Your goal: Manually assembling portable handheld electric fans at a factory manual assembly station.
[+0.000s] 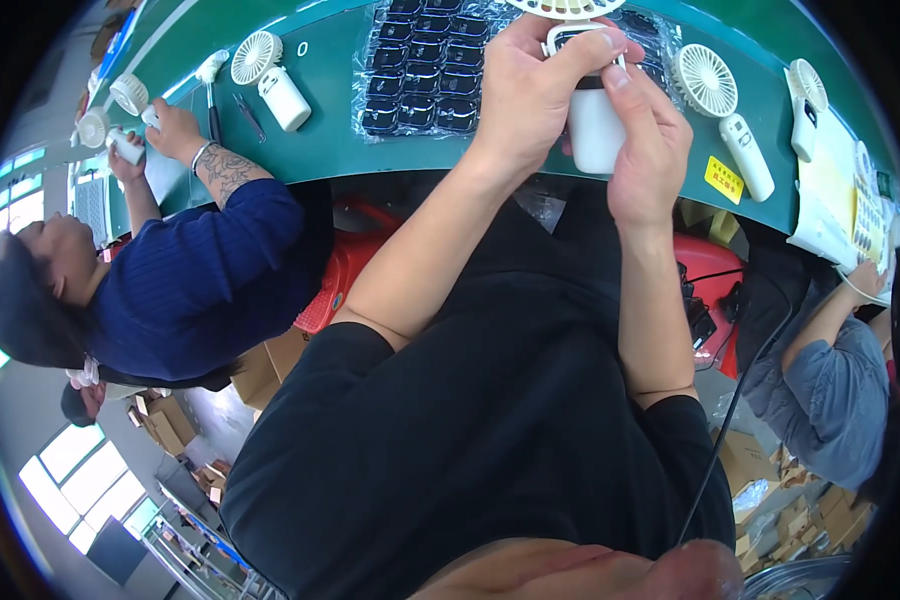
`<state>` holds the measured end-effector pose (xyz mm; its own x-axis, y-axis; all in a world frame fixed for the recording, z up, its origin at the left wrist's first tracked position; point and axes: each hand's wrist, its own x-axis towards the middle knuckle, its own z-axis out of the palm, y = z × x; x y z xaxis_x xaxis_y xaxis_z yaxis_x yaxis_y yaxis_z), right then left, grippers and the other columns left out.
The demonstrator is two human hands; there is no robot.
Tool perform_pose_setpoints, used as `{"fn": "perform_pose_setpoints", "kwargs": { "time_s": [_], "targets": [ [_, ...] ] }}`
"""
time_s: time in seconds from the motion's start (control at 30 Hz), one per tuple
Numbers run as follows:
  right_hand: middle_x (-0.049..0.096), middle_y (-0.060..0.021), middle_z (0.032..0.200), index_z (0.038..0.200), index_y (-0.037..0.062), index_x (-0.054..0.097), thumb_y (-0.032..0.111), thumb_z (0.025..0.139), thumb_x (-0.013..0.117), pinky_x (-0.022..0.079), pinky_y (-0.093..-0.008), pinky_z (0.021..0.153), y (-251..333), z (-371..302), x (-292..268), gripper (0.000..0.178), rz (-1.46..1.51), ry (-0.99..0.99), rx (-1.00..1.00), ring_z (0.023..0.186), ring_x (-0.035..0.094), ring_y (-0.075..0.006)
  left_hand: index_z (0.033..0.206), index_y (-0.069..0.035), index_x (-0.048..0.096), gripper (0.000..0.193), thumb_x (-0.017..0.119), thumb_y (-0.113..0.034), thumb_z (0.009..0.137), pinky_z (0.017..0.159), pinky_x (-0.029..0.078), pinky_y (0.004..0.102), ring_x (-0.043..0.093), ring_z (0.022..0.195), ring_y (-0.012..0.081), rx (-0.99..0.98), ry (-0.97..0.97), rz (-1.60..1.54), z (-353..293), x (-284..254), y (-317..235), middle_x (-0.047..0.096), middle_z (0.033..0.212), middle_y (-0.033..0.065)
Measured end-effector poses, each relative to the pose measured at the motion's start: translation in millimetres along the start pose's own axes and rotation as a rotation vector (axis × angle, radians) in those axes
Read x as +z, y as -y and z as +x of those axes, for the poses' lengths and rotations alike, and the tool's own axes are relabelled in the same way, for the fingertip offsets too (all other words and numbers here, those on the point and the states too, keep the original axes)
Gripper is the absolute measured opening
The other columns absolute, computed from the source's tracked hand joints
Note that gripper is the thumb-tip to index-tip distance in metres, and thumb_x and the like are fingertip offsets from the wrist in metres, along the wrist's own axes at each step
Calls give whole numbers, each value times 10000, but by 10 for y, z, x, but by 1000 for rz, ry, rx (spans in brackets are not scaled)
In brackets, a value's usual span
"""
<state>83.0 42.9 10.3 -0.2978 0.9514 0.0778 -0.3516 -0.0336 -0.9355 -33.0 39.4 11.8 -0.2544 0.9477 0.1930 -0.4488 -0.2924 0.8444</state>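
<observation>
In the head view, I am holding a white handheld fan (595,120) over the green surface (330,150), both hands clamped on it: my left hand (530,85) is gripping its upper neck, my right hand (650,150) is wrapping the body. I judge I am seating a small part at the neck; the next move probably calls for steady thumb pressure. Behind it, a clear plastic tray (425,70) is holding rows of dark small parts. A finished fan (725,110) is lying just beside.

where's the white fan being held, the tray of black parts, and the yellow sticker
white fan (597,125), head view, on its white handle body
tray of black parts (420,75), head view, on a middle row
yellow sticker (724,179), head view, on its centre
</observation>
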Motion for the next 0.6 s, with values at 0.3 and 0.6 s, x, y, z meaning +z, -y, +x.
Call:
{"fn": "perform_pose_setpoints", "kwargs": {
  "time_s": [0.3,0.6],
  "targets": [
    [674,-42,784,1085,9,663,202,935,705,487,-212,507,19,10,-211,249,-82,159,-25,603,622,-84,1138,32,677,267,636,-192,998,493,488,205,651,684,66,65,186,311,8,-96,-40,725,913,67],
    [669,-94,817,1149,-19,618,168,948,645,521,-244,551,38,11,-275,276,-73,155,67,626,630,-126,1148,30,676,266,653,-177,982,500,488,217,642,665,76,-30,111,155,4,-117,16,716,843,53]
  ]
}}
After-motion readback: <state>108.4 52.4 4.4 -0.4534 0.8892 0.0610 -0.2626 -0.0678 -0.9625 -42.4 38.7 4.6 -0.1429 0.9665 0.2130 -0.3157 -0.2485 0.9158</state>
